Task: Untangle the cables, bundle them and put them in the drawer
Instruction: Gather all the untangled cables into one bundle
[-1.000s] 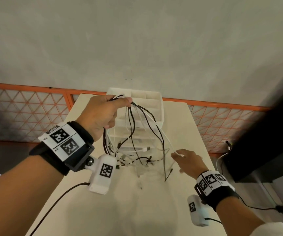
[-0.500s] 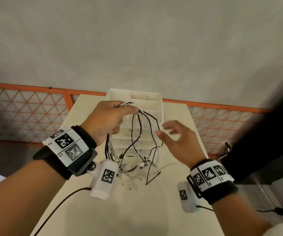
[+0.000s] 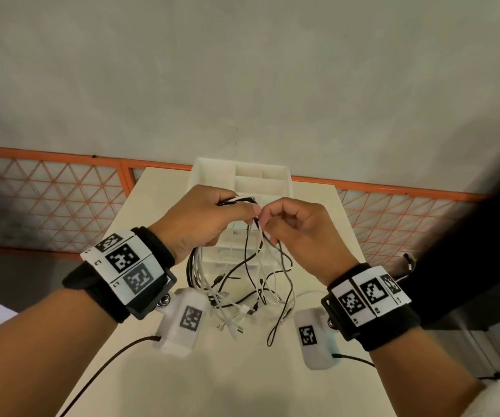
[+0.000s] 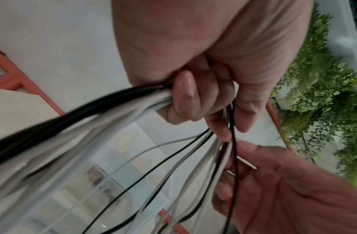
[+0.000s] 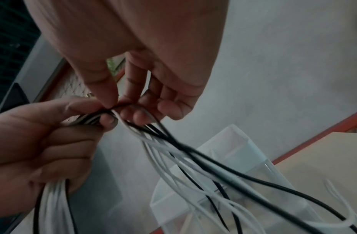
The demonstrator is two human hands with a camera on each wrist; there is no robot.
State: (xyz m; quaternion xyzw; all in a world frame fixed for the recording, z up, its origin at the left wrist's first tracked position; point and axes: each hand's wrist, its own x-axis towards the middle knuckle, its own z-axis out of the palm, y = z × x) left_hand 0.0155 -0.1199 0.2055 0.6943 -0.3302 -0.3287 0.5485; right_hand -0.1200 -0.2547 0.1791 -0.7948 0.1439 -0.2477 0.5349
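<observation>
A tangle of black and white cables (image 3: 251,278) hangs above the table, its plug ends trailing on the tabletop. My left hand (image 3: 200,221) grips the top of the cables (image 4: 105,110) in a fist, held up in front of the white drawer unit (image 3: 242,179). My right hand (image 3: 290,224) meets it from the right and pinches some strands of the cables (image 5: 149,131) just below the left thumb, between its thumb and fingertips. In the wrist views black and white strands fan downward from both hands.
The beige table (image 3: 212,380) is narrow, with edges close on both sides. An orange mesh railing (image 3: 50,194) runs behind it below a grey wall. A dark object (image 3: 483,266) stands at the right. Sensor wires (image 3: 104,368) trail from both wrist units.
My right hand rose from low over the table up to the left hand and took hold of strands there. The left hand kept its grip on the cables and shifted slightly.
</observation>
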